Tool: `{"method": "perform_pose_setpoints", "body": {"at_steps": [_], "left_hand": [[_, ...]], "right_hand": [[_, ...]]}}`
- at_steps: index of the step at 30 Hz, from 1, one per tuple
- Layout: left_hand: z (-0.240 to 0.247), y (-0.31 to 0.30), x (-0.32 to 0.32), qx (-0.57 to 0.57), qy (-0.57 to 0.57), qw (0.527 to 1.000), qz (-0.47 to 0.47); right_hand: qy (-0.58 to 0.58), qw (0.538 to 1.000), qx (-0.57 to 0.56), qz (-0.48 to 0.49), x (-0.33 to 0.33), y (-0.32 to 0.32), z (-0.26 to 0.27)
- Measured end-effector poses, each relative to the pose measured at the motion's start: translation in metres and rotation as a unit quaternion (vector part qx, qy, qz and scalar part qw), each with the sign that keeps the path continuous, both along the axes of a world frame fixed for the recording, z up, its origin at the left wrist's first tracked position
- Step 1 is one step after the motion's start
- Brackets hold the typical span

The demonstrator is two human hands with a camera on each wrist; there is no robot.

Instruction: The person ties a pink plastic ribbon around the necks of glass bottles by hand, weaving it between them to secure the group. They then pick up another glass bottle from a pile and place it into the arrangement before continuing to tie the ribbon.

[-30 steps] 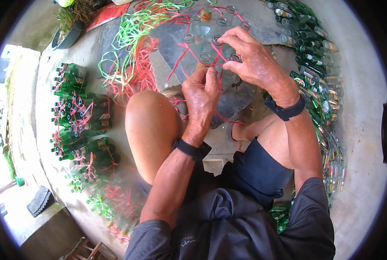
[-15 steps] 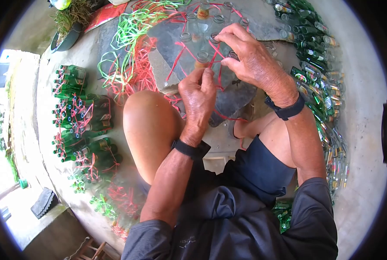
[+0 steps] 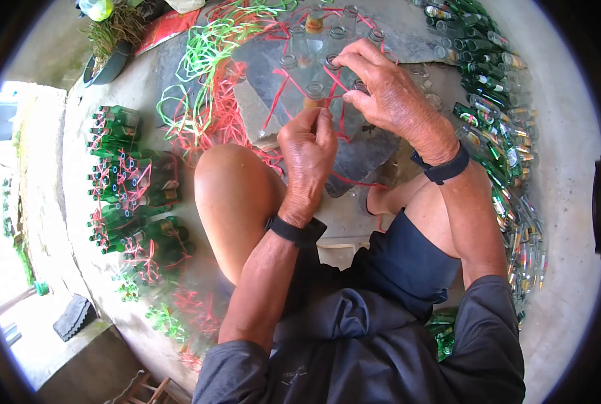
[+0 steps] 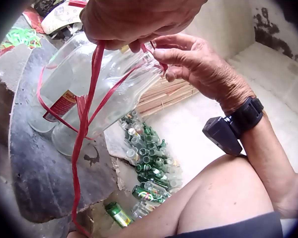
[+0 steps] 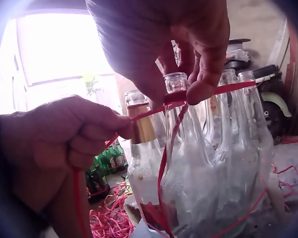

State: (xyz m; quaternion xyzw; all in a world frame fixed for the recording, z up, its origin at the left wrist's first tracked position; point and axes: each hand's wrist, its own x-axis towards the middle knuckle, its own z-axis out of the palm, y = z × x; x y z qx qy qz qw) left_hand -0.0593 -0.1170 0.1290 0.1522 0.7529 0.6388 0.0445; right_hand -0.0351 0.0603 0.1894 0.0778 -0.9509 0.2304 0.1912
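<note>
Clear glass bottles (image 3: 299, 50) stand in a cluster on a dark stone slab (image 3: 361, 161), with red strap around their necks and sides. My left hand (image 3: 308, 151) pinches the red strap (image 5: 114, 140) between thumb and curled fingers, beside a gold-necked bottle (image 5: 143, 130); a length hangs below that hand. My right hand (image 3: 398, 94) is at the neck of a clear bottle (image 5: 176, 82), thumb and fingers gripping around it and pressing the strap there. In the left wrist view the strap (image 4: 82, 134) runs down past a bottle with a red label (image 4: 59, 105).
Green bottles tied in bundles (image 3: 128, 182) stand at the left. Many loose bottles (image 3: 492, 87) lie along the right. Loose green strap (image 3: 206, 60) and red strap (image 3: 223, 111) lie beyond my bent knee (image 3: 236, 202). A planter (image 3: 108, 64) sits at the far left.
My left hand has shifted slightly left and down from the bottles, still pinching the strap. The right hand stays at the bottle neck. The head view has shifted a little.
</note>
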Motion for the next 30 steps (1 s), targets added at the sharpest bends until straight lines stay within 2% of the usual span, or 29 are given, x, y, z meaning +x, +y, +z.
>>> {"method": "perform_pose_setpoints", "body": {"at_steps": [6,8,11,23,24,30], "left_hand": [[0.018,-0.004,-0.008,-0.073,0.079,0.994,-0.027],[0.026,-0.006,-0.013,-0.135,0.139,0.980,-0.046],[0.033,-0.007,-0.021,-0.166,0.176,0.968,-0.066],[0.063,0.007,-0.063,-0.264,0.269,0.908,-0.183],[0.069,0.007,-0.066,-0.310,0.265,0.891,-0.201],[0.078,0.016,-0.085,-0.313,0.271,0.879,-0.237]], "right_hand": [[0.002,1.000,-0.021,-0.002,0.001,-0.001,0.001],[0.002,1.000,-0.025,-0.005,0.002,-0.001,0.001],[0.009,0.999,-0.035,-0.005,0.002,-0.001,-0.003],[0.026,0.998,-0.065,0.000,-0.001,0.003,-0.012],[0.025,0.998,-0.060,0.000,-0.001,0.003,-0.013],[0.016,0.998,-0.058,-0.013,0.000,0.001,-0.009]]}}
